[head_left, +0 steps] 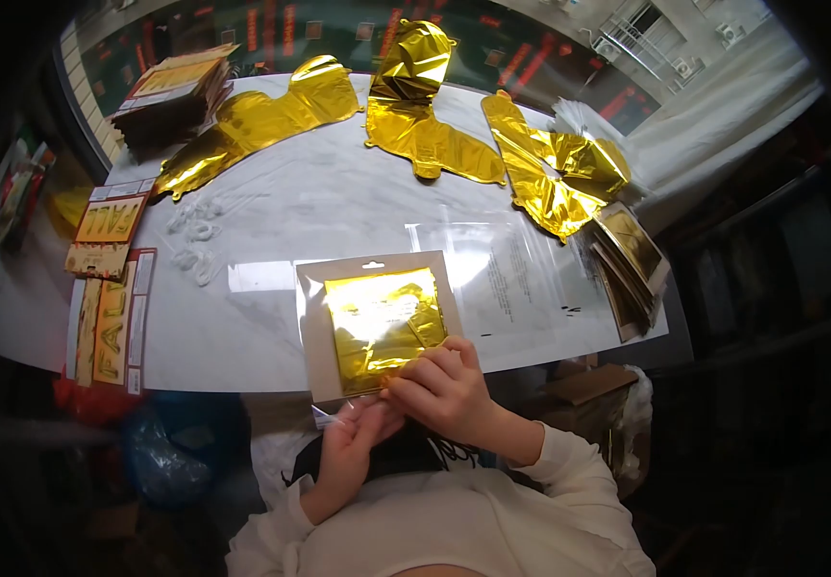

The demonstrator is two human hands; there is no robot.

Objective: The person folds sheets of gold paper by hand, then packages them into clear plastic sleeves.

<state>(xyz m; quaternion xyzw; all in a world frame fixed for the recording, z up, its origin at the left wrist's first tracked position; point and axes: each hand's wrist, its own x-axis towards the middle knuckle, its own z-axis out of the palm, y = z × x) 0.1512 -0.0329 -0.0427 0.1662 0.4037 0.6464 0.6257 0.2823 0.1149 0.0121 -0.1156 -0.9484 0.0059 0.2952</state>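
Note:
A clear packet (377, 322) with a grey card backing and folded gold foil inside lies at the table's near edge. My right hand (444, 385) pinches the packet's lower edge with its fingers bent over the foil. My left hand (353, 438) sits just below, fingers pressed against the packet's bottom flap. Both wrists wear cream sleeves.
Several flat gold foil balloons (415, 106) lie across the far side of the white table (271, 207). Stacks of packed packets (632, 264) rest at right and far left (175, 91). Printed cards (108, 226) lie at the left edge, clear sleeves (521, 274) in the middle.

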